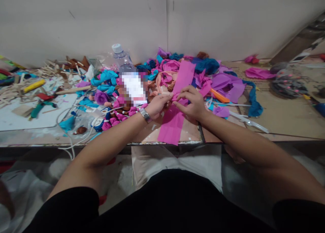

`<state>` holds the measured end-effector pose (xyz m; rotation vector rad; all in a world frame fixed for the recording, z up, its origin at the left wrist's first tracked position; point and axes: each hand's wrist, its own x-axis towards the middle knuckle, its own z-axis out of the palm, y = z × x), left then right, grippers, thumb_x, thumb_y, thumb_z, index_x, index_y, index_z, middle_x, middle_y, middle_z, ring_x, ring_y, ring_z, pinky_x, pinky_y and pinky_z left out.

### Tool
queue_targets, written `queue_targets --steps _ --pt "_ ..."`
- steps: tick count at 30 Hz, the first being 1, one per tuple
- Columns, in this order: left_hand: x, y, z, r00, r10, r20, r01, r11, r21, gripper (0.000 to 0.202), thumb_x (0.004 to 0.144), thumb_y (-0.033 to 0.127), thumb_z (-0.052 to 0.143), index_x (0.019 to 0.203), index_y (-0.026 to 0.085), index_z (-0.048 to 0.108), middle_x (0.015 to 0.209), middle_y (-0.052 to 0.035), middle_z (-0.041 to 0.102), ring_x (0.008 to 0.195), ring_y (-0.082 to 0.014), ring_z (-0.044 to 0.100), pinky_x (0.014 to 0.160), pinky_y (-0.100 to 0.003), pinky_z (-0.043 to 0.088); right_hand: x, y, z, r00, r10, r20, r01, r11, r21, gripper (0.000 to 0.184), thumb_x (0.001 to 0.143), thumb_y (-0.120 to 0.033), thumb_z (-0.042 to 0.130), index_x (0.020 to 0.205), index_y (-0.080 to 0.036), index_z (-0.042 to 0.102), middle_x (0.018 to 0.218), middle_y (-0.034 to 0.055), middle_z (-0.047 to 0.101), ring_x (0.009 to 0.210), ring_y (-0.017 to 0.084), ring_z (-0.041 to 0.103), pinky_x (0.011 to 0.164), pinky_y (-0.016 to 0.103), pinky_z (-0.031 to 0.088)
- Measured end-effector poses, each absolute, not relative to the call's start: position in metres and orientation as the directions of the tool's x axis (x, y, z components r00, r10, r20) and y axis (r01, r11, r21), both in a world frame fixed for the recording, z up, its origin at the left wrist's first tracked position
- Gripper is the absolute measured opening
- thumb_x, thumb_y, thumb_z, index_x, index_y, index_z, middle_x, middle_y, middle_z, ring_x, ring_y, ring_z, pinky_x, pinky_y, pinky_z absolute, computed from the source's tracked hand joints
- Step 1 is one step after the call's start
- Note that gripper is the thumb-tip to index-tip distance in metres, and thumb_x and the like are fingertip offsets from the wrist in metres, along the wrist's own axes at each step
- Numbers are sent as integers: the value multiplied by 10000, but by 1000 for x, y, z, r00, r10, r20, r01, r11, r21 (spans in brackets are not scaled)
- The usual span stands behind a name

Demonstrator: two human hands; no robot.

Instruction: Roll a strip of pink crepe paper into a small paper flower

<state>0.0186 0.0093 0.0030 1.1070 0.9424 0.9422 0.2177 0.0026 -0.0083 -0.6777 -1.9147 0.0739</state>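
In my head view, the flat pink crepe-paper strip (170, 128) runs beneath my fingertips, its near end at the table's (143, 134) front edge. Over it, my left hand (157, 107) and right hand (193, 103) pinch a small pink paper gather (175, 97) between them.

Bottle (123, 60), white cap (117, 48). Left of bottle: wooden sticks (54, 69), yellow handle (34, 86), green-handled tool (37, 110). Far right of bottle: dark pink-dotted bundle (286, 82).
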Motion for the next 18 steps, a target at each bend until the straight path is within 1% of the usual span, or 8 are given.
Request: queue_targets --steps 4,8,10,12,15,18 --pt "18 9 5 307 939 -154 -127 201 971 451 940 475 791 685 161 593 602 27 537 501 -70 467 475 -217 318 218 2 -8 -267 501 823 440 823 -359 96 942 -353 787 941 -270 740 1018 55 691 981 264 682 894 472 576" --pt "17 10 5 290 945 -148 -117 189 975 419 951 462 774 706 153 634 619 13 574 507 -71 481 486 -215 327 218 2 -7 -256 516 817 447 813 -373 135 961 -397 774 929 -269 747 999 58 693 966 264 680 878 472 573" --pt "15 11 5 289 947 -138 -121 180 976 432 936 479 786 700 151 633 612 15 566 502 -70 477 481 -214 317 219 4 -7 -259 516 817 458 810 -366 145 968 -408 774 927 -270 754 1000 57 702 968 262 685 883 471 573" --pt "14 13 4 284 952 -115 -126 156 980 465 910 517 809 687 155 621 592 22 543 490 -70 464 473 -214 310 220 6 -8 -262 516 815 475 805 -356 145 970 -414 778 935 -275 761 1000 53 709 970 262 691 887 470 572" --pt "13 16 3 230 970 -81 -134 113 985 518 877 564 836 668 167 576 573 33 516 488 -69 453 474 -210 323 221 8 -8 -258 497 829 488 807 -332 141 980 -417 771 959 -278 763 991 48 713 955 256 692 870 453 565" --pt "13 17 6 193 979 -66 -180 101 978 520 879 548 850 691 173 542 598 43 512 513 -59 461 497 -194 347 221 7 -5 -248 479 842 472 819 -327 147 996 -404 750 956 -263 746 973 52 727 937 249 692 855 433 555"
